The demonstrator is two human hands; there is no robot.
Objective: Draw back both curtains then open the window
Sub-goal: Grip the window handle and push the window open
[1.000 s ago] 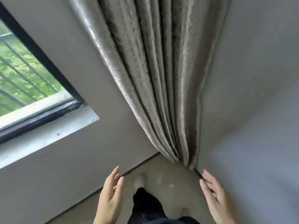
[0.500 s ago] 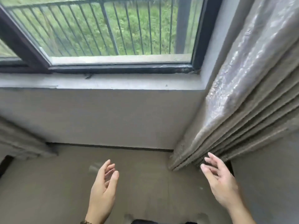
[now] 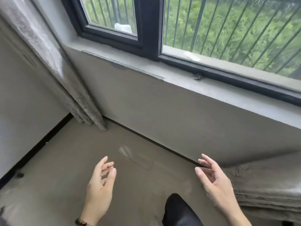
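Grey curtains (image 3: pixel 48 51) bunched aside, dark-framed window (image 3: pixel 149 26) shut; left hand (image 3: pixel 100 185) and right hand (image 3: pixel 215 181) spread, empty.

Both grey curtains (image 3: pixel 48 59) (image 3: pixel 267 186) hang gathered aside; the dark-framed window (image 3: pixel 149 30) is shut.

Both hands empty, fingers spread, held over floor (image 3: pixel 61 160). Left hand (image 3: pixel 100 185) and right hand (image 3: pixel 215 181) well apart, leg (image 3: pixel 177 209) below and between them. Left curtain (image 3: pixel 53 62) far up-left of left hand, bunched in corner. Right curtain (image 3: pixel 267 185) just right of right hand, not touching. Window (image 3: pixel 149 26) and sill (image 3: pixel 211 93) ahead, above both hands.
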